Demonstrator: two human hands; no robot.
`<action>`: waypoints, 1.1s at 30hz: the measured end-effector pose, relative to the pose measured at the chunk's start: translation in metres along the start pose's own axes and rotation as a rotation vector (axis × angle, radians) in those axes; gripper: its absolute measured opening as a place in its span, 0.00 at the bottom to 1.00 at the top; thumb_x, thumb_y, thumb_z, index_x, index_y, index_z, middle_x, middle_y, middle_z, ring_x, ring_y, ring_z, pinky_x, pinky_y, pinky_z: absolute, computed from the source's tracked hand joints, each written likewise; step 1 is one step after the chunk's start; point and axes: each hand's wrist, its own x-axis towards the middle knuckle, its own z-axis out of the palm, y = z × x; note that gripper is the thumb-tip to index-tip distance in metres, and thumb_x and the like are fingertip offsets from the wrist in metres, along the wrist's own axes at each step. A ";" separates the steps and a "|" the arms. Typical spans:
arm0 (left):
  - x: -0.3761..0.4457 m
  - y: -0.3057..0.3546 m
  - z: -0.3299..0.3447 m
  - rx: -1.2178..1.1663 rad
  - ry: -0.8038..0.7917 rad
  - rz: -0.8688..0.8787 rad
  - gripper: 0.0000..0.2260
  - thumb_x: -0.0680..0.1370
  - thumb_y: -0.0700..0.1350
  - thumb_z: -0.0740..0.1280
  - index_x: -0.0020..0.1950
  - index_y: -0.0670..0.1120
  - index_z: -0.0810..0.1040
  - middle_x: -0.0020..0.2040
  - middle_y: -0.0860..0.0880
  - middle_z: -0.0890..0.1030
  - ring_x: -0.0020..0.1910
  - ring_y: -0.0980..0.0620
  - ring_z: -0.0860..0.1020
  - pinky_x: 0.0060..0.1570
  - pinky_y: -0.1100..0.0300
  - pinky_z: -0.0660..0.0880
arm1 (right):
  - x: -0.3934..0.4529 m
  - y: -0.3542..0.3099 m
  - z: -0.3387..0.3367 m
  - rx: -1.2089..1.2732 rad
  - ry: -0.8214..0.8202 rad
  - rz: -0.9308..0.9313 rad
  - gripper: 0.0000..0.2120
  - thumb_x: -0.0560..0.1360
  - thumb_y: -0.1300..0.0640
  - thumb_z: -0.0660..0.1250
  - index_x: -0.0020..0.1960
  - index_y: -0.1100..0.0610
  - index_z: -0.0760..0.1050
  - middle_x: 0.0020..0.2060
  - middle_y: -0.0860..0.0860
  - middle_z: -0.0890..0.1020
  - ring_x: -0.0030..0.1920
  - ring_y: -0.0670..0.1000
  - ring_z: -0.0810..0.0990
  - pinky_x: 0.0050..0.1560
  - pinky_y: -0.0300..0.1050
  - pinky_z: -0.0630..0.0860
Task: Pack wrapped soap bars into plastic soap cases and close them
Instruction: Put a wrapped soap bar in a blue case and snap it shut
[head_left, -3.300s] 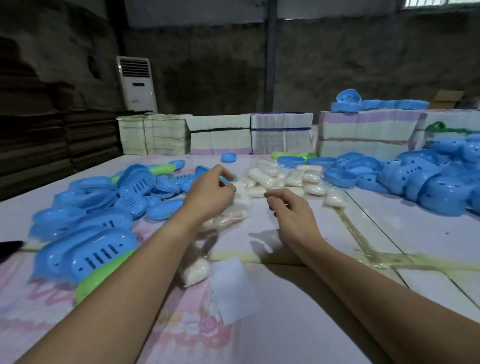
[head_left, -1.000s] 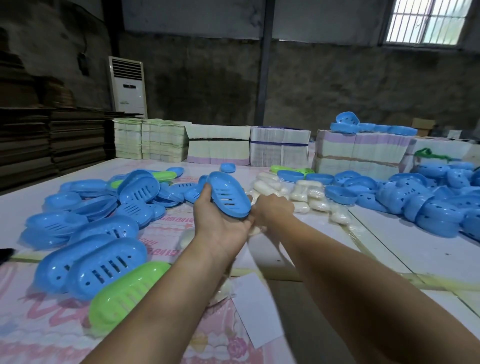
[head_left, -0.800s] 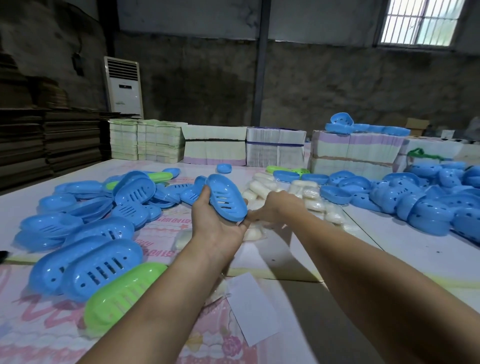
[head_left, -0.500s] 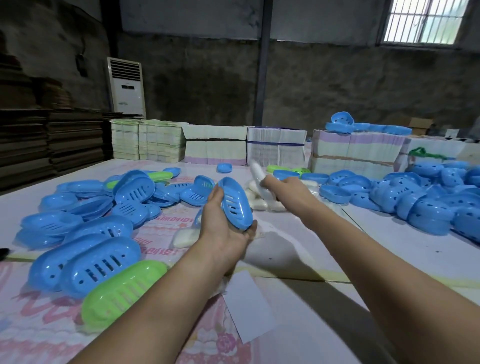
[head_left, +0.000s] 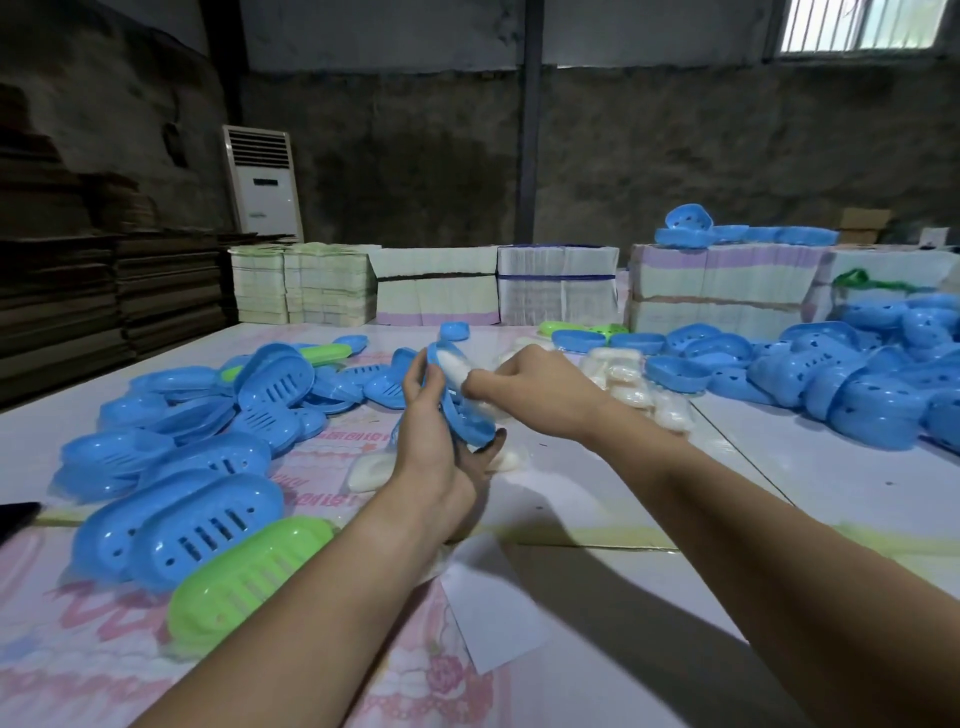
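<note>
right hand (head_left: 524, 382) has brought wrapped soap bar (head_left: 453, 368) from the pile into blue case half (head_left: 460, 410) | left hand (head_left: 434, 441) fingers curled round case, right pinching bar, above surface centre | insertion underway, lid next | loose case halves (head_left: 208, 452) crowd left edge, spare bars (head_left: 631, 387) right

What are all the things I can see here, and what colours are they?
Blue plastic soap case: one, blue, tilted in the left hand.
Wrapped white soap bar: one, white, at the case's top end, in the right hand.
Loose blue plastic case halves: many, blue, heaped left and right on the table.
Green plastic case half: one near, green, front left.
Pile of wrapped white soaps: several, white, mid-table.
White paper slip: one, white, near edge.
Stacked paper bundles: several, pale, far edge.
White standing air conditioner: one, white, back wall.
Left hand: grips the case.
Right hand: pinches the soap.
</note>
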 end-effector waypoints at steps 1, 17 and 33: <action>0.000 -0.001 0.001 -0.032 -0.018 -0.023 0.13 0.86 0.50 0.57 0.66 0.63 0.74 0.61 0.47 0.83 0.56 0.45 0.81 0.58 0.46 0.76 | 0.000 0.000 0.002 -0.034 0.007 -0.012 0.23 0.70 0.40 0.67 0.26 0.56 0.69 0.24 0.50 0.71 0.30 0.52 0.70 0.31 0.46 0.64; 0.009 0.016 -0.009 -0.283 0.004 -0.265 0.23 0.85 0.56 0.54 0.70 0.42 0.75 0.64 0.40 0.80 0.64 0.42 0.79 0.63 0.50 0.75 | -0.004 0.003 0.020 -0.188 0.155 -0.221 0.12 0.77 0.47 0.65 0.48 0.53 0.85 0.44 0.51 0.73 0.46 0.51 0.74 0.45 0.48 0.71; 0.042 0.079 -0.044 -0.448 0.203 0.075 0.15 0.84 0.51 0.56 0.65 0.46 0.76 0.60 0.43 0.76 0.55 0.44 0.74 0.57 0.50 0.74 | 0.046 0.000 0.070 -0.286 -0.052 -0.178 0.19 0.75 0.44 0.67 0.63 0.49 0.78 0.56 0.53 0.79 0.60 0.56 0.73 0.53 0.45 0.67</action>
